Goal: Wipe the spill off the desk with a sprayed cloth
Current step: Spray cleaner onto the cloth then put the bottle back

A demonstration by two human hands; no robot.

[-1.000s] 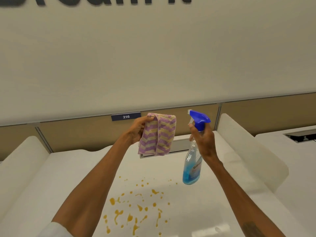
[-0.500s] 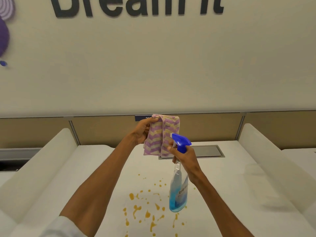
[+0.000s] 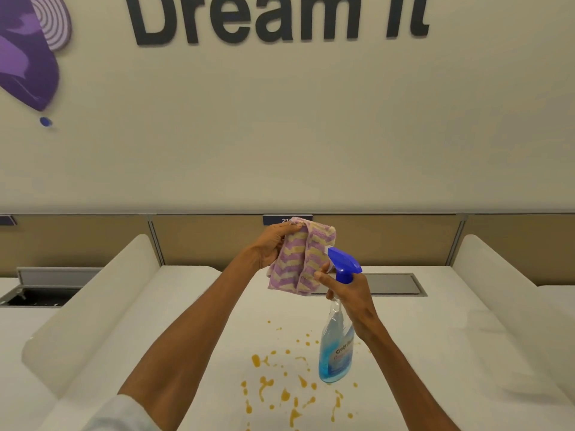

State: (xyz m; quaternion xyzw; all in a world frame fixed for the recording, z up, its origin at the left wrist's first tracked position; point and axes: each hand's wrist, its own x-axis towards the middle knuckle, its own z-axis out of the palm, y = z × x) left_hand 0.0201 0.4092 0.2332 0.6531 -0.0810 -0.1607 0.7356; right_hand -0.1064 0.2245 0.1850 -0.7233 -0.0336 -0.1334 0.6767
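Folded cloth (image 3: pixel 300 259), purple and pale-yellow zigzag stripes, hanging slack in mid-air above the worktop (image 3: pixel 435 337), pinched at its top edge. Spray bottle (image 3: pixel 337 343) just right of the cloth, upright with a slight tilt, clear body about half full of blue liquid, label lettering blurred; blue trigger head (image 3: pixel 343 262) with nozzle pointing left, overlapping the cloth's right edge. Bottle base hanging above the spill, whether clear of the worktop hard to tell. Spill (image 3: pixel 286 387): scattered orange-yellow drops and streaks on the white worktop, directly below the cloth, spreading toward the near edge, unwiped.
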